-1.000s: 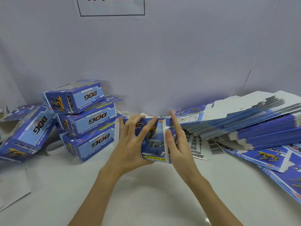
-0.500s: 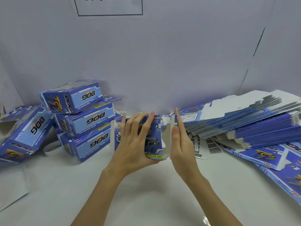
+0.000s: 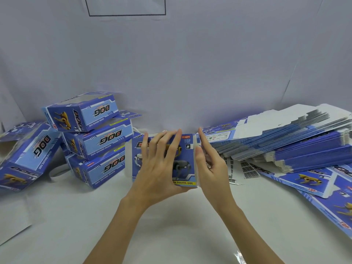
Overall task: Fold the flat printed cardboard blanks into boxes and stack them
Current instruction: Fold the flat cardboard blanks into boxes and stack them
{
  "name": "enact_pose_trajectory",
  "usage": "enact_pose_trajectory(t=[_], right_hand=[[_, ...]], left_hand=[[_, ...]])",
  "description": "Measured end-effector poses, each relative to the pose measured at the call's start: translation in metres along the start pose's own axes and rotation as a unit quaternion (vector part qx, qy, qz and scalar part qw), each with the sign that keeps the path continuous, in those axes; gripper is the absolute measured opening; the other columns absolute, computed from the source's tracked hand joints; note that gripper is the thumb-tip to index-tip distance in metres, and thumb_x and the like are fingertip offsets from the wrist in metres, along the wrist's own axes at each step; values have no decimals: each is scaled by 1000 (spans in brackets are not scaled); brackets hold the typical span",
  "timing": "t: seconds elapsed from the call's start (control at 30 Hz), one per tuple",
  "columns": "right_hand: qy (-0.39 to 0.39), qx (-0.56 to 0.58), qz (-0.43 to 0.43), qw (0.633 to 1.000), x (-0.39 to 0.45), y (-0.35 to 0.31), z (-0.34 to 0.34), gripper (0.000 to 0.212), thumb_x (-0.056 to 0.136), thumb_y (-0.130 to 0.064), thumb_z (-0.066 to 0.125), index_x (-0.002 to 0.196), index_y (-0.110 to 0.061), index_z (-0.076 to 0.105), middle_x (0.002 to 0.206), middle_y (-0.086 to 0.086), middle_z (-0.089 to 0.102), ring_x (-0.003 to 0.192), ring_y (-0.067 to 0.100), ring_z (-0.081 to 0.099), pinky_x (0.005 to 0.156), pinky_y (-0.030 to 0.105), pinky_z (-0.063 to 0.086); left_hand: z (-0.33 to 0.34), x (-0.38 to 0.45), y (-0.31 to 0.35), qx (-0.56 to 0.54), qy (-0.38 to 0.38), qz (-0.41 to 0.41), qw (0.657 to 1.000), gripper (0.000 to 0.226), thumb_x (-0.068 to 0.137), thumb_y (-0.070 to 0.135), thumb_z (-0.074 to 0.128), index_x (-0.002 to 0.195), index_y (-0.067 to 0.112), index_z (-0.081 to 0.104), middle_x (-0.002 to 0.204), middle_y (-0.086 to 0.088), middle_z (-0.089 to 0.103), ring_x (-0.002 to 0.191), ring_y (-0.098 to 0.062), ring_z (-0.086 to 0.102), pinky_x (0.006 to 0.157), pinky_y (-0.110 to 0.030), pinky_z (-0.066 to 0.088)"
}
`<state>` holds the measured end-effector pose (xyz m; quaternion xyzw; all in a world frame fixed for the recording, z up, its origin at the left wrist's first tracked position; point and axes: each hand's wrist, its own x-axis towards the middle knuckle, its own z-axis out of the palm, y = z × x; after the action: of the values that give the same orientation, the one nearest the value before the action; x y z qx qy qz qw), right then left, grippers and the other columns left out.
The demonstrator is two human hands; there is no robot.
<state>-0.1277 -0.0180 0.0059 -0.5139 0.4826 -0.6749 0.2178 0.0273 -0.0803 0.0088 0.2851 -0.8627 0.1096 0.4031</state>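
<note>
**Head cam: box squeezed between two hands, mid-table**

Head view, live — left hand [image 3: 158, 168] spread flat over the printed face of the half-formed box [image 3: 185, 161], fingers straight, thumb tucked under the bottom edge. Right hand [image 3: 209, 164] stands edge-on vs. the box's right side, fingers straight, pressing the white flap there. Box sits upright on the table [image 3: 171, 225], between the palms. To the left, a stack of three folded boxes [image 3: 95, 141], w/ another folded box [image 3: 26, 157] tipped over beside it. To the right — the flat blanks [image 3: 295, 141] piled high.
</note>
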Motion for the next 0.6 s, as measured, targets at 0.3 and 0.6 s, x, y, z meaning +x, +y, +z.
enact_pose_trajectory(t=[0.3,0.6], right_hand=[[4,76,31,997,0,-4,1,48,101,-41,58,149,-44,56,131,11,70,115,27,73,91,54,63],[-6,77,21,997,-6,-2,5,45,108,-38,50,152,-48,51,146,4,57,130,23,65,99,52,59]], left_hand=[[3,0,6,-19,5,-14,1000,121,73,76,74,160,11,22,158,-14,39,150,-34,34,117,-72,25],[8,0,10,4,6,-6,1000,106,84,86,46,160,14,28,157,-15,41,148,-37,36,116,-73,26]])
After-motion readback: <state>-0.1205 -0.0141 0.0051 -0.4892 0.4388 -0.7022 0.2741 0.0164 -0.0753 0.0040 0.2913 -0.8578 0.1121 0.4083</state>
